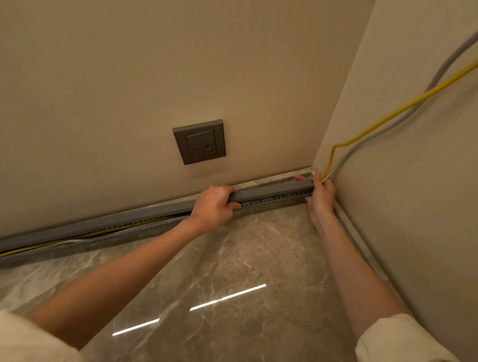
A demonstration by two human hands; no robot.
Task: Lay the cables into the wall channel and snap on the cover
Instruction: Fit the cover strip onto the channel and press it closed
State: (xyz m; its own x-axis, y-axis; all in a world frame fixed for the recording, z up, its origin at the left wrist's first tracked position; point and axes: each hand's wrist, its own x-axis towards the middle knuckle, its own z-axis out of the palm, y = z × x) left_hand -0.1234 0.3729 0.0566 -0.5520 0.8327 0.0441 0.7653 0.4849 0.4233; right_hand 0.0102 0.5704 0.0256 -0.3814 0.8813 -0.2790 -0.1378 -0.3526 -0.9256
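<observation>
Left hand: your fingers curl over the cover, gripping it just below the wall socket.
Right hand: you clamp the cover's end in the corner, right of the socket.
Cover: grey, resting along the slotted channel.
Cables: yellow cable and grey cable drop into the corner; both lie in the open channel left of the socket.

A glossy brown marble floor carries a long grey cable channel along the foot of the wall, with a yellow cable lying in it
</observation>
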